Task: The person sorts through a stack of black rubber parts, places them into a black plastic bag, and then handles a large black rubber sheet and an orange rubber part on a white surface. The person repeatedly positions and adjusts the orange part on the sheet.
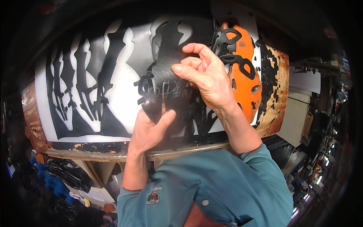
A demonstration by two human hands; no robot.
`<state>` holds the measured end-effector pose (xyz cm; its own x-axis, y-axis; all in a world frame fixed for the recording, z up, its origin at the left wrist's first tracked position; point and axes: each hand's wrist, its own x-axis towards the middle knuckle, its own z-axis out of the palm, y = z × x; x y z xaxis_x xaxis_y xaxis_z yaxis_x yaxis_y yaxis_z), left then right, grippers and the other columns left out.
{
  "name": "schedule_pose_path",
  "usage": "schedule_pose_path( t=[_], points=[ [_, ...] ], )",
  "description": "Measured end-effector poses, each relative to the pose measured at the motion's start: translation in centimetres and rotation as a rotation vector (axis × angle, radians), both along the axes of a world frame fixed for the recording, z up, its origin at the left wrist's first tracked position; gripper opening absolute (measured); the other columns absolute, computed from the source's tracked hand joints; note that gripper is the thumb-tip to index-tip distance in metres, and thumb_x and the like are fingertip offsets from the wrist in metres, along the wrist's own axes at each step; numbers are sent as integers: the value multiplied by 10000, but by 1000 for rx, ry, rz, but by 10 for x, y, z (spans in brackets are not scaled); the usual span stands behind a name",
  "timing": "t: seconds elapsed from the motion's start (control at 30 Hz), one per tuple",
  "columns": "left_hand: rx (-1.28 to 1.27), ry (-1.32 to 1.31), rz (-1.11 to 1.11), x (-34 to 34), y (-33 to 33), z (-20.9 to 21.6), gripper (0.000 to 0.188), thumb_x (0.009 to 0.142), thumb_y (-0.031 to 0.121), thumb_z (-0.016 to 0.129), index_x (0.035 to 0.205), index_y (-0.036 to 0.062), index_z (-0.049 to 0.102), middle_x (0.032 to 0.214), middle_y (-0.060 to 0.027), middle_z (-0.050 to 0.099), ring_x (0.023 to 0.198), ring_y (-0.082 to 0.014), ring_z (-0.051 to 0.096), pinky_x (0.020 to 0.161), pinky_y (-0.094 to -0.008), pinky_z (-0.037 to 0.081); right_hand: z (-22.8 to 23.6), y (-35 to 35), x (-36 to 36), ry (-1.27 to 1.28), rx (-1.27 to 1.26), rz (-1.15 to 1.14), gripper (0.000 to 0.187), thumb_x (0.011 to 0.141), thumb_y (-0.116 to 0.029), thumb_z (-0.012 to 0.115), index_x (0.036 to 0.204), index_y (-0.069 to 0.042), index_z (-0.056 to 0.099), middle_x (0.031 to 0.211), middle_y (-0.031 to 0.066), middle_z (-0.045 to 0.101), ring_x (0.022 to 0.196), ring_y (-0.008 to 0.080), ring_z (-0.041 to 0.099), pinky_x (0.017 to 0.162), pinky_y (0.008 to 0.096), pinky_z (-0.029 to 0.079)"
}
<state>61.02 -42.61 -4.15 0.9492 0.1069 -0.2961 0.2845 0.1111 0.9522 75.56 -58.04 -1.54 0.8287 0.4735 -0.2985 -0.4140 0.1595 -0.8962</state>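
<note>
Beside the front edge of the bench, my left hand (147,128) is closed round a small dark piece of black sheet material (152,109), which sticks up between thumb and fingers. My right hand (208,73) hovers over the middle of the black sheet (166,62); its index finger is bent and its thumb stands apart from it. Textured lines and pale handwriting show on that black surface near the right thumb. Just past the right hand, black looped cut-outs (242,65) lie across orange slotted plates (245,89).
A white board (119,102) under the work bears black sheet with long shaped openings (109,64). Black scraps (269,72) are scattered on the worn wooden bench (280,94) at the right. A wooden rail (94,154) runs along the near edge. Blue objects (53,178) sit below left.
</note>
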Motion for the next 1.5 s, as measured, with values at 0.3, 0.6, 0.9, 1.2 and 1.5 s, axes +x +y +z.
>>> schedule_pose_path(
  t=[0.3, 0.6, 0.9, 1.2, 1.5],
  points=[
    [-505, -49, 185, 24, 13, -2, 238, 1011, 133, 673, 1181, -33, 678, 928, -81, 709, 844, -154, 680, 756, -274, 532, -18, -20, -1, -33, 57, 33, 332, 989, -143, 701, 1241, -28, 518, 830, -11, 599, 681, 26, 505, 576, 174, 397],
    [-911, -186, 533, 20, 36, -39, 292, 1135, 289, 490, 1151, 34, 631, 702, 28, 437, 672, -114, 473, 640, -274, 427, -22, -46, -42, 223, 469, -135, 217, 1038, -23, 536, 1249, -54, 496, 801, 45, 567, 702, 113, 542, 540, 214, 401],
    [-627, -155, 152, -9, 7, 1, 349, 1024, 156, 662, 1301, -52, 621, 1279, -170, 682, 1211, -253, 657, 1092, -386, 490, 1, -53, -87, -133, 149, -64, 175, 1043, 2, 495, 1204, -43, 443, 806, 128, 600, 594, 132, 519, 552, 250, 443],
    [-839, -82, 344, -22, -19, -9, 79, 995, 35, 681, 1072, 20, 693, 945, -59, 718, 834, -153, 694, 826, -354, 623, 12, -69, -113, -340, 187, -38, 233, 1008, 67, 548, 1213, -9, 467, 989, 191, 689, 767, 146, 652, 638, 267, 513],
    [-700, -66, 331, -30, -22, -2, 144, 1008, 105, 691, 1093, -10, 703, 1000, -126, 763, 853, -194, 746, 804, -342, 623, 12, -69, -75, -237, -46, -226, 533, 1032, -54, 625, 1488, 58, 374, 1109, 191, 761, 818, 107, 690, 695, 216, 535]
  ],
)
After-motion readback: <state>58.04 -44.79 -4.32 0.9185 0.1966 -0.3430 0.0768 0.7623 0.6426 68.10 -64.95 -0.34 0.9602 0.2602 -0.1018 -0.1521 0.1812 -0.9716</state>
